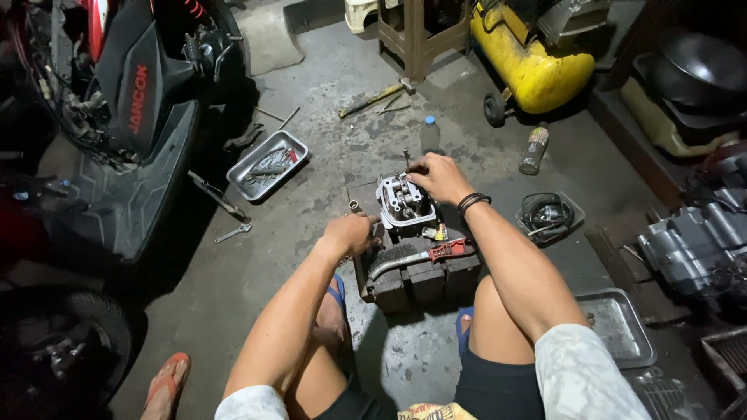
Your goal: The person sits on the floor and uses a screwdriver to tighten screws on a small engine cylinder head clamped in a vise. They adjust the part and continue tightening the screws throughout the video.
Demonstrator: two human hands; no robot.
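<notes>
While I sit on the stained concrete floor (327, 117), my right hand (440, 178) grips the far edge of the cylinder head (402, 201) on a dark block (424, 280); my left hand (350, 233) is clenched just left. A metal tray (268, 164) lies far left, a yellow compressor (529, 66) beyond.

Open concrete floor (311, 210) left of the cylinder head (401, 201); a plastic bottle (430, 134) behind, wire brush (412, 255) in front and coiled cable (545, 214) rightward crowd it
</notes>
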